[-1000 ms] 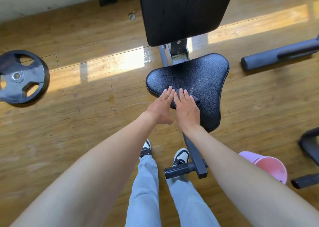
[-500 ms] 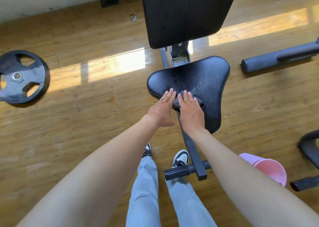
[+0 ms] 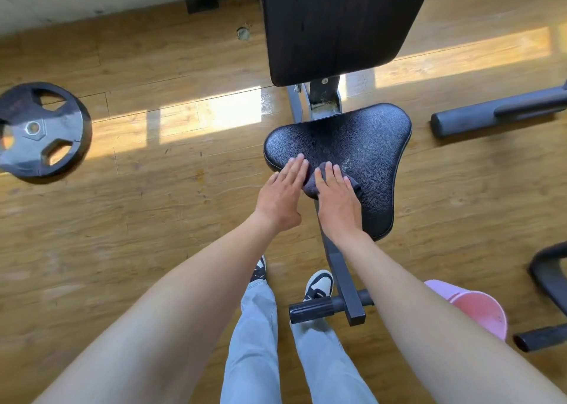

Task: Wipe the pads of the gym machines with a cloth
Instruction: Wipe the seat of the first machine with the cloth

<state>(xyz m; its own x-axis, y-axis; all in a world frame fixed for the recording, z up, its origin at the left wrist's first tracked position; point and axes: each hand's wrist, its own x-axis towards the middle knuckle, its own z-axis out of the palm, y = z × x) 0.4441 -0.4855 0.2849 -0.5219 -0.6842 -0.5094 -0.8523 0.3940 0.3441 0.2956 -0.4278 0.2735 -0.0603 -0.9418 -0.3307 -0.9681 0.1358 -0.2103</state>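
Observation:
A black triangular seat pad of a gym bench lies in front of me, with a pale smear near its middle. A dark grey cloth lies on the pad's near left part. My right hand presses flat on the cloth, fingers stretched out. My left hand lies flat beside it at the pad's left edge, its fingertips on the cloth's left side. Most of the cloth is hidden under my hands. The black back pad rises behind the seat.
A black weight plate lies on the wooden floor at left. A pink bucket stands at lower right beside the bench's frame foot. Padded bars of other machines lie at right. My legs and shoes are below.
Both hands have slid with the cloth slightly toward me and to the left on the seat pad. The view has shifted a little.

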